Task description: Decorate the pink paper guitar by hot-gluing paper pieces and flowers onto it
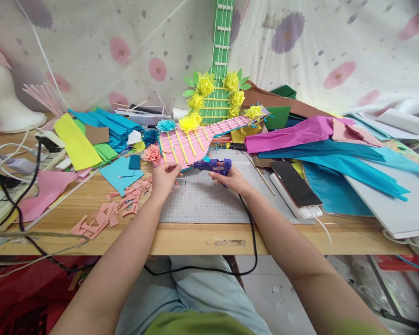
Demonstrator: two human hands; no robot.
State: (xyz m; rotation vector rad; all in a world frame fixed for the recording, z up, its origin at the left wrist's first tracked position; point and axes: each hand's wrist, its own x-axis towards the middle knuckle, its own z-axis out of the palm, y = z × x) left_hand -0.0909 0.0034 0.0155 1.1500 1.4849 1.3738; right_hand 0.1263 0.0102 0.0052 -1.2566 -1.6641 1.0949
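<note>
The glue gun (212, 164) sits gripped in the right hand (231, 179).

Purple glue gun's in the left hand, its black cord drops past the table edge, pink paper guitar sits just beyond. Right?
Wrong hand: the head view shows the purple glue gun in the right hand, not the left hand. The rest stands: its black cord drops past the table edge, and the pink paper guitar sits just beyond.
</note>
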